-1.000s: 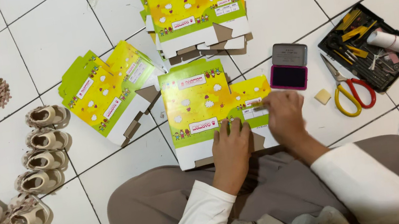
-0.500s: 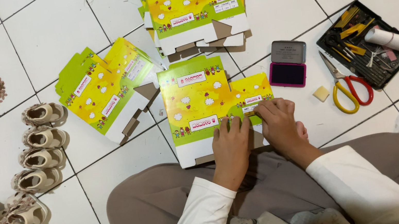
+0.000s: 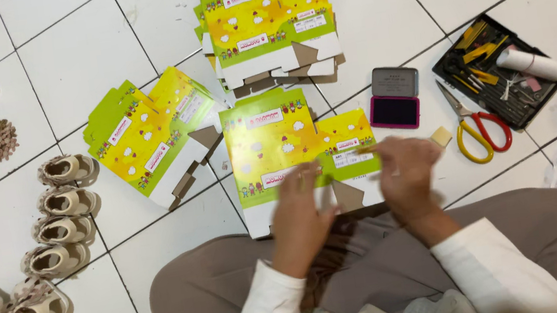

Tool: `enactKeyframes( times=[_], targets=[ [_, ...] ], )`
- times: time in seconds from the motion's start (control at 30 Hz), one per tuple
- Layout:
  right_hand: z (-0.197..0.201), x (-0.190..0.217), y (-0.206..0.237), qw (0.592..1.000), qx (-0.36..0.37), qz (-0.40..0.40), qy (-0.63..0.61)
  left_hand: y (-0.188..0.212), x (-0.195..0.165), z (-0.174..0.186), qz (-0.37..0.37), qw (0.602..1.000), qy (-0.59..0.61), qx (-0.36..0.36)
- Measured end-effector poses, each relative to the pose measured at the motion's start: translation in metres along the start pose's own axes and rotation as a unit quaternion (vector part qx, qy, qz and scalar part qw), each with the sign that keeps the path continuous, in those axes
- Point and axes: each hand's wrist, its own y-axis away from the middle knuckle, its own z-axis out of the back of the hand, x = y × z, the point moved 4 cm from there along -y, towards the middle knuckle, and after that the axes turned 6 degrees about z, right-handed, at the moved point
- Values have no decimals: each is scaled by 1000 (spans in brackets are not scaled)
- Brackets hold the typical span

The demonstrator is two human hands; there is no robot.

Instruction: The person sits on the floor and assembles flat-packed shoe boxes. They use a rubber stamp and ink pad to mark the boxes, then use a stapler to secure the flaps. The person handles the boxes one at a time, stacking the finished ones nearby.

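Head view: both hands have lifted off the flat yellow-green carton [image 3: 292, 151] lying on the floor tiles; left hand [image 3: 299, 215] and right hand [image 3: 405, 178] now hover blurred, grip spread, holding nothing.

Two hands over a flat yellow-green carton on a white tiled floor

The left hand [image 3: 299, 213] and the right hand [image 3: 406, 178], both blurred, lie on the flat carton [image 3: 284, 145] in the middle of the frame. More cartons [image 3: 149, 140] lie left and above. An open ink pad [image 3: 395, 98] and scissors [image 3: 474, 125] are at right; small sandals [image 3: 57, 209] stand in a row at left.
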Motion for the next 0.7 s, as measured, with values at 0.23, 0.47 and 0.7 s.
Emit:
enactKeyframes(
  times=[0.23,0.47,0.7],
  targets=[
    [18,-54,43,879,287,-345,-161,38,83,59,207,966,-157,-11],
    [17,-46,69,815,296,-383,-319,58,98,45,347,923,-130,107],
    [16,-86,-27,756,205,-419,-459,-31,97,91,139,975,150,-85]
  ],
)
